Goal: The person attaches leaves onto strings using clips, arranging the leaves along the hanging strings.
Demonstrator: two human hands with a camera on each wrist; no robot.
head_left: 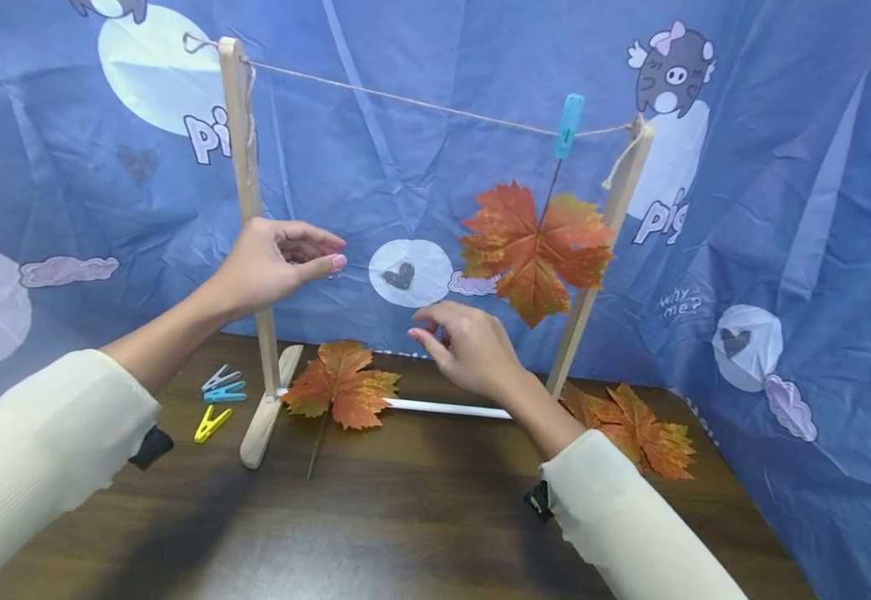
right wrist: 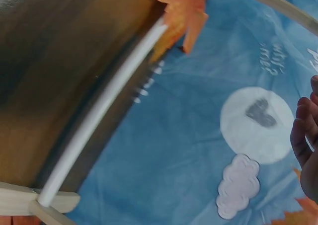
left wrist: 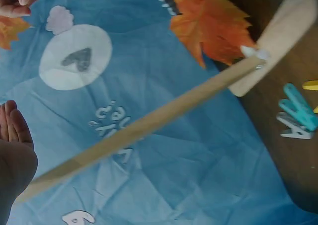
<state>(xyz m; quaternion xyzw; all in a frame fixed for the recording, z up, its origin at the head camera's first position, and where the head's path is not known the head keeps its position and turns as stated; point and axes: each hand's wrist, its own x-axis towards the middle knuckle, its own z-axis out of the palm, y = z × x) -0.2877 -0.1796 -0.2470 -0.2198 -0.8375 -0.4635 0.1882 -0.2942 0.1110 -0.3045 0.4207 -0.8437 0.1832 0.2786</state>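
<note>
My left hand (head_left: 273, 262) is raised beside the left wooden post (head_left: 243, 158), fingers loosely bent and holding nothing. Lower and to its right, my right hand (head_left: 468, 346) hovers in front of the frame, also holding nothing, with its fingers loosely curled. A blue clothespin (head_left: 569, 125) clips the stem of an orange maple leaf (head_left: 536, 250) to the string (head_left: 405, 102), near the right post (head_left: 608, 242). Another maple leaf (head_left: 345, 387) lies at the foot of the left post, its stem toward me.
Left of the wooden foot (head_left: 270, 417) lie a grey clothespin (head_left: 219, 379), a blue one (head_left: 225, 393) and a yellow one (head_left: 212, 425). More maple leaves (head_left: 653, 433) lie behind my right forearm. A white rod (head_left: 450, 408) joins the posts low down. Blue printed cloth (head_left: 420, 192) hangs behind.
</note>
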